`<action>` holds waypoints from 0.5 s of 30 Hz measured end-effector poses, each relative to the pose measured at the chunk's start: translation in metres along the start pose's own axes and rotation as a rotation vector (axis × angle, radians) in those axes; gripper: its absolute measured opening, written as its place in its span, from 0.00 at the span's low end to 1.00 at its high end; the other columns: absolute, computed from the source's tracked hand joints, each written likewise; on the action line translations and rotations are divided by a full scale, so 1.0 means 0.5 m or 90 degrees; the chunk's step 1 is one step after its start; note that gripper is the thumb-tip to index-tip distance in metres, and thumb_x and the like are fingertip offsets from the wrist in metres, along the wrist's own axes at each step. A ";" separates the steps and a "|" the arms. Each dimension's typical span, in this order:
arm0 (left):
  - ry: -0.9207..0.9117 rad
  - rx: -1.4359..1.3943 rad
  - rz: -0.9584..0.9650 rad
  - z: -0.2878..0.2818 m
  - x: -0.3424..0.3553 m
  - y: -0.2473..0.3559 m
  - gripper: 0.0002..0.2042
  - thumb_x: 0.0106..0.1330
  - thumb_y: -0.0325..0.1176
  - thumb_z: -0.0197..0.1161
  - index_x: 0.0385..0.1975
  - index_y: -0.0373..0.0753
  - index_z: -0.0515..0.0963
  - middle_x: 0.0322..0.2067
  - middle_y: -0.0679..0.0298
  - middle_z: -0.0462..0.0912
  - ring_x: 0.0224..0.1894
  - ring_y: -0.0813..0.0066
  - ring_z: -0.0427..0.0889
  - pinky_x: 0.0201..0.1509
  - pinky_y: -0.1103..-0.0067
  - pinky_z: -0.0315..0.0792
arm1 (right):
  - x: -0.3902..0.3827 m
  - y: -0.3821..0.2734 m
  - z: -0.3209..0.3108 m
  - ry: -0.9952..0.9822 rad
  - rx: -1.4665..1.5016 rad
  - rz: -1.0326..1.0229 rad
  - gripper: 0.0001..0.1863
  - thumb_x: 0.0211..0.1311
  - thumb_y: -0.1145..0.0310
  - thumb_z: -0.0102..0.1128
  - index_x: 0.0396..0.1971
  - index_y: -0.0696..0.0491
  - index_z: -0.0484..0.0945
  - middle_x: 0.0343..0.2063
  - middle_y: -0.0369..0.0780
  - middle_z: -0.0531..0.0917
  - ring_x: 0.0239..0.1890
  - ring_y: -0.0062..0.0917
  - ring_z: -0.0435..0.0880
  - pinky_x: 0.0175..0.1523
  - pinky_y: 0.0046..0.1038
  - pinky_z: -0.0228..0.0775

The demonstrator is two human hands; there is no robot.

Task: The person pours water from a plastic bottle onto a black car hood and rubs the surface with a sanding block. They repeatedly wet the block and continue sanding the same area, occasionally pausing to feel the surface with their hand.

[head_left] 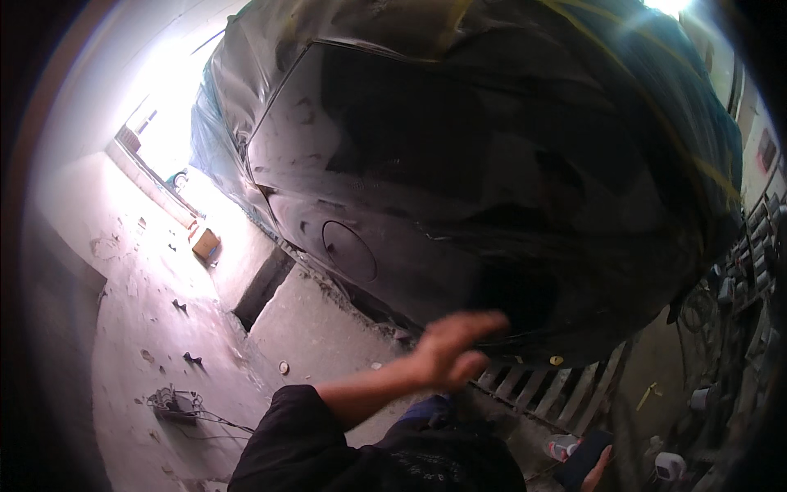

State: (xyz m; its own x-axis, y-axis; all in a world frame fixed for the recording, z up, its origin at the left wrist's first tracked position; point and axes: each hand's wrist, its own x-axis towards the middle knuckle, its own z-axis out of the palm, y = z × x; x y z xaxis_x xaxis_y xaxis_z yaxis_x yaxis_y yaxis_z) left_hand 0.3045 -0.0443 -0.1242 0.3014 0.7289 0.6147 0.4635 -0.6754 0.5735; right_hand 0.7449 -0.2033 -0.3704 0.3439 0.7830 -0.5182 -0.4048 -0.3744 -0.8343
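Observation:
In front of me is a car body panel (410, 180), dark with dull grey patches and a round fuel flap (348, 250). My left hand (451, 353) reaches over from a black sleeve, its fingers stretched out by the panel's lower part and slightly blurred. Nothing shows in it; whether it touches the panel I cannot tell. Low on the right, my right hand (600, 474) is closed on a dark flat block (580, 457), which hides part of the hand. Beside the block is a clear and reddish thing (561, 445), perhaps a bottle.
Plastic sheeting (697, 107) with yellow tape wraps the car. A slatted grate (557, 394) lies below it. Power outlets with cables (176, 406) are at the left wall, and a cardboard box (203, 242) stands farther off. Shelves of cans (758, 238) line the right.

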 end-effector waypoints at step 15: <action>0.067 0.602 0.013 -0.292 0.345 -0.157 0.49 0.70 0.62 0.56 0.78 0.31 0.46 0.79 0.45 0.40 0.82 0.51 0.36 0.83 0.60 0.36 | 0.080 0.068 -0.118 0.036 -0.004 -0.081 0.38 0.71 0.36 0.51 0.68 0.50 0.67 0.54 0.43 0.78 0.50 0.37 0.81 0.49 0.42 0.82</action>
State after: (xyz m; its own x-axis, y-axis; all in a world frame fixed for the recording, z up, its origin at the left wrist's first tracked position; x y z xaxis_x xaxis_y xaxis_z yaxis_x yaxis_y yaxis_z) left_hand 0.1985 0.1182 0.0159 0.2612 0.6729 0.6921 0.9552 -0.2838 -0.0846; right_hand 0.7947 -0.2140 -0.4305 0.4387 0.7955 -0.4179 -0.3493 -0.2775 -0.8950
